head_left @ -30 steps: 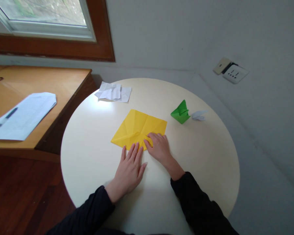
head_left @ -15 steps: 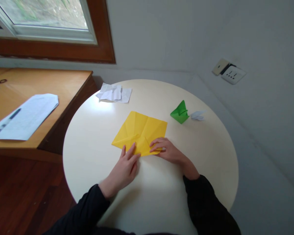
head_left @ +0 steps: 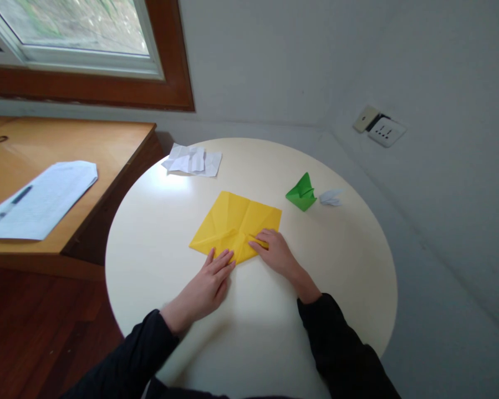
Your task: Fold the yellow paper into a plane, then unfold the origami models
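Our left hand (head_left: 210, 280) lies flat, fingers together, its tips pressing the near edge of the yellow paper (head_left: 233, 221). Our right hand (head_left: 276, 254) presses a folded corner of that paper down with curled fingers. The paper lies creased mid-way across the round table (head_left: 349, 266); beyond it sit a green folded figure (head_left: 301, 193) and crumpled white paper (head_left: 192, 159).

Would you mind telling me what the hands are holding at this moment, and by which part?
Nothing is lifted. Both hands press the yellow paper flat on the round table: the left hand at its near corner, the right hand on its near right edge.
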A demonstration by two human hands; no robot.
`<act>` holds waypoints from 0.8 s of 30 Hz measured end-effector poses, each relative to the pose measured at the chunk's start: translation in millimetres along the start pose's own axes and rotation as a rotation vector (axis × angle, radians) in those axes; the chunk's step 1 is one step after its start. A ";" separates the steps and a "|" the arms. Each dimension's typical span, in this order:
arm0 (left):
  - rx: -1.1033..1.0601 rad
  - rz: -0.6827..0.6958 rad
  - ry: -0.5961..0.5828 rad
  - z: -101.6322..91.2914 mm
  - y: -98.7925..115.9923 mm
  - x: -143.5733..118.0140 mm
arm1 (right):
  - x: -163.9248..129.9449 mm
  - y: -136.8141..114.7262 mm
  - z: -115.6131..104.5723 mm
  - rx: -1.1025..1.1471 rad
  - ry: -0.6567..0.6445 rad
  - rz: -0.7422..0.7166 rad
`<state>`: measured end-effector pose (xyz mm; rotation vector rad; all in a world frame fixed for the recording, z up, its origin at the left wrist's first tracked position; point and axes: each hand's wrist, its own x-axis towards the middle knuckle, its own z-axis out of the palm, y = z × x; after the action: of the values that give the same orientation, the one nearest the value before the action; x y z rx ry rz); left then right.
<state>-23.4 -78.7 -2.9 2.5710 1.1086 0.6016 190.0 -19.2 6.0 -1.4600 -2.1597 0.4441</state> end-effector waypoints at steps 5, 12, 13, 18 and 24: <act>-0.019 -0.003 -0.029 -0.7 -2.0 -0.4 | -0.9 -2.7 6.9 -0.168 0.035 0.043; -0.016 0.001 -0.003 3.8 -3.5 -2.0 | -2.4 -8.4 10.5 -0.294 0.041 0.047; -0.019 0.002 0.011 5.3 -4.2 -2.6 | -2.5 -8.8 10.6 -0.303 0.040 0.046; -0.043 0.005 0.049 11.4 -7.6 -5.4 | -2.9 -10.0 11.1 -0.325 0.049 0.044; -0.046 0.004 0.053 11.2 -7.1 -5.1 | -3.0 -10.3 13.6 -0.372 0.059 0.057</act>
<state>-25.6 -78.7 -17.0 2.5328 1.0940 0.6915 175.3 -25.8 -0.5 -1.7076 -2.2415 0.0129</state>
